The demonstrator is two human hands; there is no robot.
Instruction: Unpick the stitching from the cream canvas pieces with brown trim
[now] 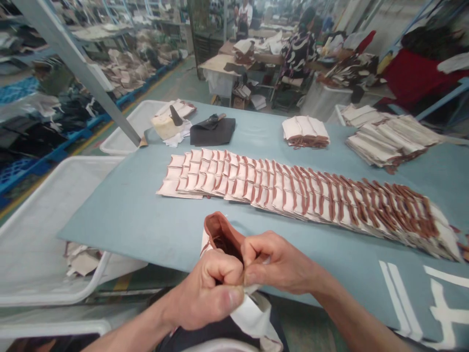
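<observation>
Head camera view: a blue-green worktable (124, 200) spreads across a busy workshop, its near edge just in front of the person. At left, beside and below the table's edge, sits a long white bin (40, 254) with pale scraps near its table end. Across the tabletop runs a long row of overlapping white pieces with brown edging (293, 190), packed more tightly toward the right. Beyond its right part lies a broad, slanting stack of pale pieces (392, 139); to the left of that, a smaller neat stack (306, 129). A black sheet (225, 134) lies near the far left.

At the near edge, in both hands, is a white piece with a brown lining (229, 234), its brown opening facing up. The left hand (208, 288) pinches its edge between thumb and curled fingers; the right hand (282, 261) pinches right beside it, fingertips nearly meeting. Smallest, a dark pointed object (176, 116) stands by the black sheet.
</observation>
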